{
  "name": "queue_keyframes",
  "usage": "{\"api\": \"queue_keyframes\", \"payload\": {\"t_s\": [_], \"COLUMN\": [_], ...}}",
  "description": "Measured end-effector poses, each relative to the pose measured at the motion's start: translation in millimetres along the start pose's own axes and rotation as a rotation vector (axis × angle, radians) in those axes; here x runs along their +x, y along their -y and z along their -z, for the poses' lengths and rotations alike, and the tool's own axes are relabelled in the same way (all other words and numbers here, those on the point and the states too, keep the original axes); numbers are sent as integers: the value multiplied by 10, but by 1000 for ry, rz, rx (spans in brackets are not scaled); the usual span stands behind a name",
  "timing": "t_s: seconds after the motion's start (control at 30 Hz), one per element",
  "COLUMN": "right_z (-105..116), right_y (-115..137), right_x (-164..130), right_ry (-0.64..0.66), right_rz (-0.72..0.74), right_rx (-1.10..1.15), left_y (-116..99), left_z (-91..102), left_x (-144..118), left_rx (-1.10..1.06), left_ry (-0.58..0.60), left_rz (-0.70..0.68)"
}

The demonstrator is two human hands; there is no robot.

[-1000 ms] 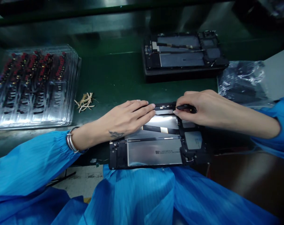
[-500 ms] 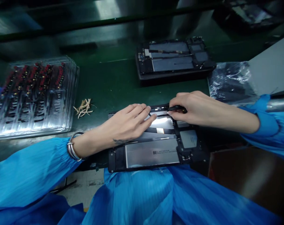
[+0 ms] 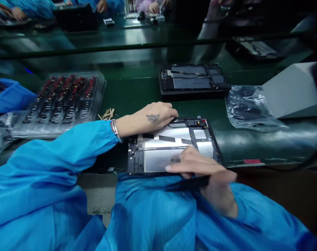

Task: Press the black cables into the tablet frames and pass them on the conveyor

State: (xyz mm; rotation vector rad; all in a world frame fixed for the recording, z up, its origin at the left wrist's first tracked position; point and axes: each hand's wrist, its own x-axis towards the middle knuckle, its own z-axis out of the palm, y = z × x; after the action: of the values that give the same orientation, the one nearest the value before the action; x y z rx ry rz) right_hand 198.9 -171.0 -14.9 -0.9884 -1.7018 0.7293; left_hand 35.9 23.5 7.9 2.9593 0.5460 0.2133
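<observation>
An opened tablet [image 3: 168, 162], its silver batteries bare inside a black frame, lies at the near edge of the bench. My left hand [image 3: 158, 116] is closed over its far edge, with the fingertips hidden. Blurred by motion, my right hand [image 3: 205, 169] is over the tablet's near right part, some fingers stretched across the lower battery. Black tweezers [image 3: 188, 184] are held in this hand against the palm, their tips pointing left above my blue smock.
Stacked clear trays [image 3: 66, 104] of small parts stand left, beside a blue bin [image 3: 12, 96] and tan strips [image 3: 107, 114]. A stack of opened tablets [image 3: 195, 83] is behind. At right are a plastic bag [image 3: 246, 108] and a white box [image 3: 291, 90]. Co-workers' hands [image 3: 154, 7] show across the bench.
My right hand has moved from the tablet's far edge to its near side, tweezers still held. My left hand has curled at the far edge. The head view has tilted up.
</observation>
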Motion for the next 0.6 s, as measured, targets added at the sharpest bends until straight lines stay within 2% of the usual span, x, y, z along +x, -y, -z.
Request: {"api": "queue_keyframes", "payload": {"t_s": [0.1,0.17,0.23,0.37,0.53,0.6], "right_z": [-286,-355,-362,-363,-405,-410], "right_y": [-174,-240,-256,-256,-307,-318], "right_x": [-27,29,70,54,33,47], "right_ry": [-32,-57,-63,-92,-118,-136], "right_rz": [161,309,383,425,399,389], "right_rx": [119,73,-8,-154,-173,-195], "left_y": [125,136,115,102,219,254], "left_z": [76,133,184,245,231,223], "left_x": [52,75,90,149,294,327], "left_rx": [-249,-318,-331,-305,-463,-511], "left_ry": [39,84,125,198,396,434], "left_rz": [80,123,141,143,252,269]}}
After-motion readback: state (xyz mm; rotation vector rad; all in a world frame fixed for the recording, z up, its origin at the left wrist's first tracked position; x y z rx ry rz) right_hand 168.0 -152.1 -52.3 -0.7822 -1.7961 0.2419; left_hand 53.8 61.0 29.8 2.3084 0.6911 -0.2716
